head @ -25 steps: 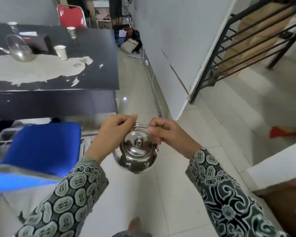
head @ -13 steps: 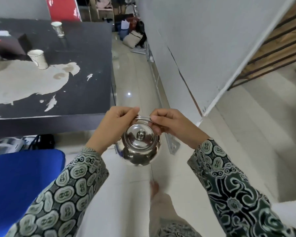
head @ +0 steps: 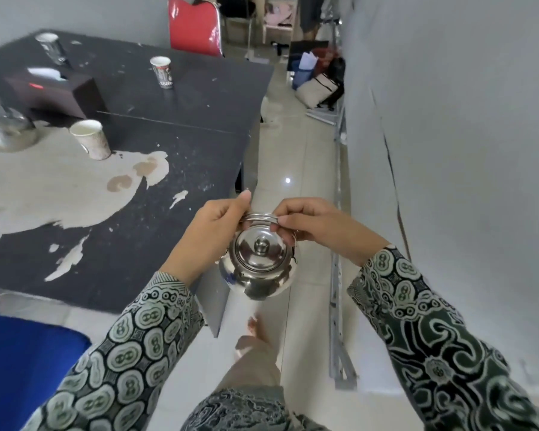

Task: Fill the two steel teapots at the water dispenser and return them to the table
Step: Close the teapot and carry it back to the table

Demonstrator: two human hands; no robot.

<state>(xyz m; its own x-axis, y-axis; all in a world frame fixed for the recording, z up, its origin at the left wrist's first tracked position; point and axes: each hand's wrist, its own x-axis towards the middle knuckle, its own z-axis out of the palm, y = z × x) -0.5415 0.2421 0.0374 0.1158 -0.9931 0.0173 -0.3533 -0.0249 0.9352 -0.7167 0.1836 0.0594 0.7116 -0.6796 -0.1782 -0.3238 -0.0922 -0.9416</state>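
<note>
Fingers (head: 277, 219) of both hands stay clamped on the carried teapot (head: 259, 265) handle — the bench (head: 184, 169), at ten o'clock, has been brought nearer, so set-down is likely next.

Grey wall (head: 448, 119) right; pale tiled floor (head: 308, 169); red chair (head: 193, 26) behind worn black table (head: 184, 144).

We see a teapot (head: 259, 269) of polished steel, mirror-bright and smooth, its lid (head: 260, 251) just as glossy, and a second teapot (head: 3, 129) of the same shiny metal on the table (head: 184, 144). That table wears a matt black coating, scuffed and peeled away to a pale, dull layer, with paper cups (head: 91, 139) on it. We note patterned cloth sleeves (head: 131, 343), glossy floor tiles (head: 305, 181) and a shiny red chair back (head: 193, 26).
</note>
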